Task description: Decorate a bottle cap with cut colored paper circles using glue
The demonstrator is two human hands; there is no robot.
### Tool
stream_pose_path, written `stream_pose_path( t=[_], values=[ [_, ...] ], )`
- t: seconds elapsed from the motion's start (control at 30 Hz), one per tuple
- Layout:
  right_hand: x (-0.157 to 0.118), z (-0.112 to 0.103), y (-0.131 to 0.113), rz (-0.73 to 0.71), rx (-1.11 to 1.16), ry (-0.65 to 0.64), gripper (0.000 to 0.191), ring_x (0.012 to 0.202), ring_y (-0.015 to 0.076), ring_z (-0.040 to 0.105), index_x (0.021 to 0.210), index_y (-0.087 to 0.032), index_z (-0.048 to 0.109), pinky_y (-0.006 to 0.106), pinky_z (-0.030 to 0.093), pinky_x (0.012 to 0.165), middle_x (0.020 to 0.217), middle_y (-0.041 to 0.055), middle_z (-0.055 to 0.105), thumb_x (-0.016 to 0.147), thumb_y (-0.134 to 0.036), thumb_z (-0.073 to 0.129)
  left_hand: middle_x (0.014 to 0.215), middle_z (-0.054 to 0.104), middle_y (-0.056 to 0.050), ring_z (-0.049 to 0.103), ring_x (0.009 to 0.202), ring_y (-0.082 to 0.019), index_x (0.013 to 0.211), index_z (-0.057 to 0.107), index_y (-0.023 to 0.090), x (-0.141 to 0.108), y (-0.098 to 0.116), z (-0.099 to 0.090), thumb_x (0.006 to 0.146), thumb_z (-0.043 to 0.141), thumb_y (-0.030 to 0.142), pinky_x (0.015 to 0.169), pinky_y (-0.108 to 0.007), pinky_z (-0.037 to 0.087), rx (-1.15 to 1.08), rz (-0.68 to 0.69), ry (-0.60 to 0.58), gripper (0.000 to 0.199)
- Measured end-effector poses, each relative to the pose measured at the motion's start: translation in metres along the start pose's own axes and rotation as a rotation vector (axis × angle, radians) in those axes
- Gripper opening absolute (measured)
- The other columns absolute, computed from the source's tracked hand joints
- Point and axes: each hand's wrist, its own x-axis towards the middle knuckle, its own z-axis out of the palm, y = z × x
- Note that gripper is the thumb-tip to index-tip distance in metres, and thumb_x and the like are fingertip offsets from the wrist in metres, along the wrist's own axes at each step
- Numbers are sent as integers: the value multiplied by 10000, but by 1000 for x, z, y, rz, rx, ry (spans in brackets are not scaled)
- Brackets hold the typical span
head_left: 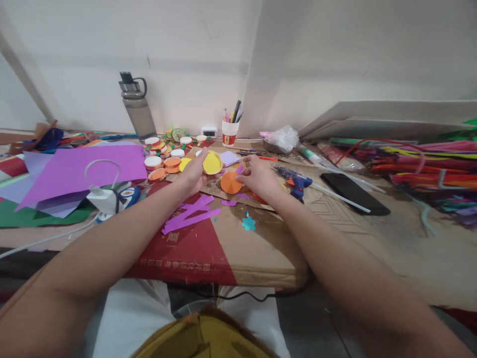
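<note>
My left hand [196, 175] holds a round yellow disc [212, 163] with a pale rim, tilted toward me. Just right of it, my right hand [256, 174] has its fingers closed at the right edge of an orange disc [231, 183]. Purple paper strips [192, 215] lie on the cardboard [261, 253] nearer to me, beside a small turquoise star-like cutout [248, 223]. Behind my left hand are several round lids or discs, white, orange and yellow [172, 163]. A blue glue gun [298, 184] rests right of my right hand.
A grey water bottle [137, 112] and a paper cup of pens [230, 133] stand along the wall. Purple paper [100, 166] and a white plug [104, 200] lie left. A black phone [354, 194] and colourful pipe cleaners [443, 169] lie right.
</note>
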Motion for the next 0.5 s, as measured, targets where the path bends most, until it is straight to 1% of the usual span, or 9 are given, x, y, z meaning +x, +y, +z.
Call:
stream_pose_path(
  t=[0.1,0.2,0.33,0.43,0.5],
  values=[
    [1,2,3,-66,-122,71,558,720,181,634,1256,-186,482,292,457,632,805,20,677,742,-189,700,896,714,-113,696,780,-211,1013,627,150,-2,-2,1,926,457,514,618,-293,539,7,-10,-18,412],
    [3,-2,4,-84,-174,106,480,768,188,633,1217,-177,529,306,456,677,883,46,691,770,-249,690,928,714,-115,698,816,-214,1032,631,152,-1,-3,1,915,485,514,645,-298,547,-4,-6,-2,408],
    [5,-12,2,-85,-144,156,336,763,169,619,1121,-164,594,303,455,713,894,49,688,809,-278,643,920,717,-111,694,831,-209,996,634,149,0,-1,-1,919,489,482,635,-279,540,-10,32,3,371],
    [10,-19,1,-45,-75,195,305,761,167,616,1081,-153,617,295,460,703,893,54,685,813,-300,626,939,717,-100,686,868,-202,954,627,152,0,1,-3,907,528,411,632,-263,533,-32,90,-12,282],
    [14,-26,0,-25,-61,230,281,775,170,618,1044,-146,633,291,466,708,895,62,687,810,-302,616,968,714,-94,679,908,-202,927,621,155,0,2,-4,884,563,372,663,-270,539,-64,119,-27,229]
  ],
)
